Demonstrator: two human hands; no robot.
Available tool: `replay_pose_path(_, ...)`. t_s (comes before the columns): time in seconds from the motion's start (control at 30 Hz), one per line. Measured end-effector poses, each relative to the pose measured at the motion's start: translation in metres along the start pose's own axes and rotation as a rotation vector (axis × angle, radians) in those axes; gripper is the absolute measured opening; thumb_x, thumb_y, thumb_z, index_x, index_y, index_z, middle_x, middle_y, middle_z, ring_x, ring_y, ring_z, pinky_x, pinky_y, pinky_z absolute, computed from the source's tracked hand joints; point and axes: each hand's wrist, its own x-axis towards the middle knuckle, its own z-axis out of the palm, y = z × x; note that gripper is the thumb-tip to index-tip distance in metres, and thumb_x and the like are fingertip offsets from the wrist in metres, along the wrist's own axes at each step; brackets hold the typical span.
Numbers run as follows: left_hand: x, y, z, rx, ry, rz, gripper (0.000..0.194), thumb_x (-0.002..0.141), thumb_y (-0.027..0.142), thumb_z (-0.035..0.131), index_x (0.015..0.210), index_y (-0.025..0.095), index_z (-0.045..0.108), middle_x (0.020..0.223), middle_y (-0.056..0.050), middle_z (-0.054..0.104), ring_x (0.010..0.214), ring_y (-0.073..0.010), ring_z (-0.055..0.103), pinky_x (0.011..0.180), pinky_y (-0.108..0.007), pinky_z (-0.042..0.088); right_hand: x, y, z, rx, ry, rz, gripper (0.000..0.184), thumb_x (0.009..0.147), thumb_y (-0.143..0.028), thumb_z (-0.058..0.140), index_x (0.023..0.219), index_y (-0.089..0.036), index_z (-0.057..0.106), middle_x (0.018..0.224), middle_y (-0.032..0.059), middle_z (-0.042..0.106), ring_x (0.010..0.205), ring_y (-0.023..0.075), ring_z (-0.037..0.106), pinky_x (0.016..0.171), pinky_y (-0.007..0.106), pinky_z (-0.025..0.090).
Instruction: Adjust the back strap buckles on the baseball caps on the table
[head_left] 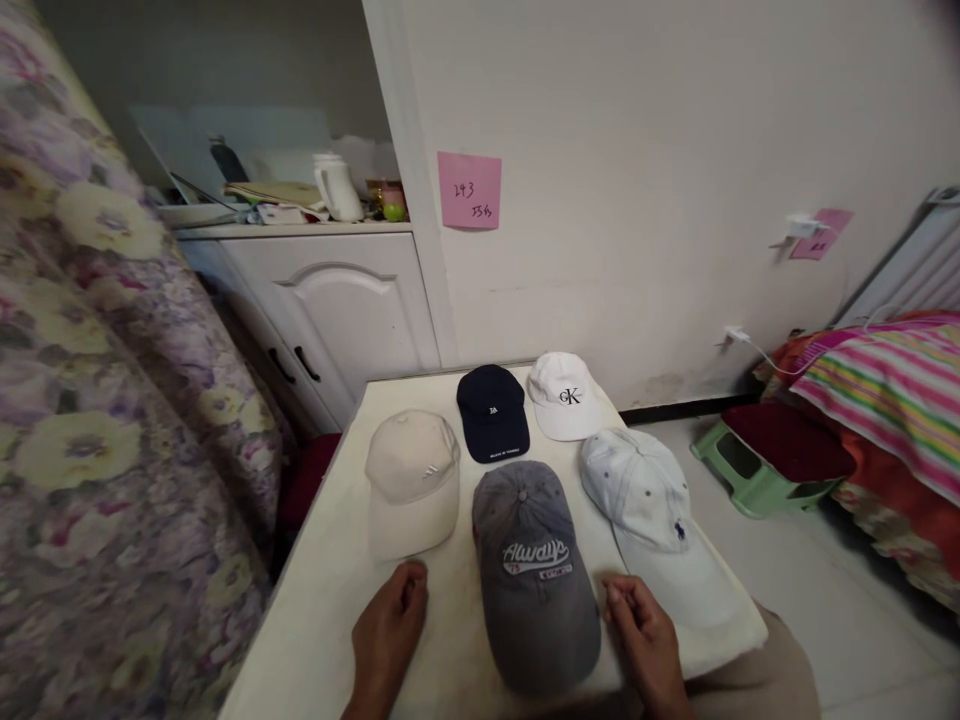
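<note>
Directly before me on the cream-covered table lies a grey cap with "Always" lettering, its brim toward me. My left hand rests to the left of it, fingers curled in and nothing seen in them, just below the brim of a beige cap. On the other side my right hand is also curled with no object visible, between the grey cap and a pale blue cap with a small dark logo. Farther back sit a navy cap and a white cap marked "CK".
A floral curtain hangs at left beside a white cabinet with a white jug on top. The wall bears a pink note. At right stand a green stool and a bed with a striped cover.
</note>
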Motion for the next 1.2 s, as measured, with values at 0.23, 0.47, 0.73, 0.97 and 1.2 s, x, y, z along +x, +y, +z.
replay_pose_path(0.23,0.001,0.0,-0.001,0.007,-0.002,-0.002,0.023,0.095,0.037,0.042,0.089,0.027,0.062,0.069,0.006,0.065,0.067,-0.0168,0.063,0.06,-0.023,0.035,-0.001,0.002,0.0,0.01,-0.009,0.008,0.039,0.088,-0.057,0.056,0.085,-0.019,0.065,0.066,0.0007,0.06,0.065,0.0199,0.058,0.062,0.027,0.046)
replay_pose_path(0.47,0.001,-0.001,0.0,0.012,0.008,0.005,0.024,0.095,0.037,0.042,0.091,0.027,0.063,0.073,0.005,0.068,0.069,-0.0165,0.064,0.06,-0.023,0.035,-0.001,0.0,0.001,0.023,0.003,0.007,0.039,0.087,-0.056,0.056,0.085,-0.019,0.066,0.066,0.0012,0.06,0.065,0.0202,0.058,0.062,0.027,0.046)
replay_pose_path(0.73,0.001,0.0,0.0,0.024,0.01,0.011,0.021,0.094,0.033,0.043,0.093,0.027,0.062,0.075,0.005,0.068,0.07,-0.0165,0.064,0.061,-0.023,0.035,-0.001,-0.007,0.001,0.027,0.018,-0.028,0.039,0.086,-0.056,0.058,0.084,-0.018,0.067,0.064,0.0016,0.06,0.063,0.0202,0.058,0.059,0.027,0.046)
replay_pose_path(0.97,-0.004,-0.002,0.005,0.057,0.032,0.086,0.022,0.094,0.029,0.042,0.093,0.025,0.063,0.083,0.001,0.071,0.077,-0.0179,0.065,0.064,-0.025,0.038,-0.002,-0.009,0.001,0.017,0.021,-0.072,0.036,0.087,-0.053,0.058,0.082,-0.019,0.066,0.064,0.001,0.061,0.063,0.02,0.059,0.06,0.027,0.047)
replay_pose_path(1.2,-0.016,-0.002,0.016,0.024,0.067,0.194,0.026,0.093,0.03,0.044,0.105,0.023,0.067,0.095,-0.005,0.075,0.087,-0.0225,0.068,0.076,-0.031,0.046,-0.003,-0.016,0.001,0.024,0.037,-0.086,0.037,0.086,-0.055,0.059,0.079,-0.019,0.067,0.062,0.0004,0.06,0.061,0.0199,0.058,0.06,0.027,0.046)
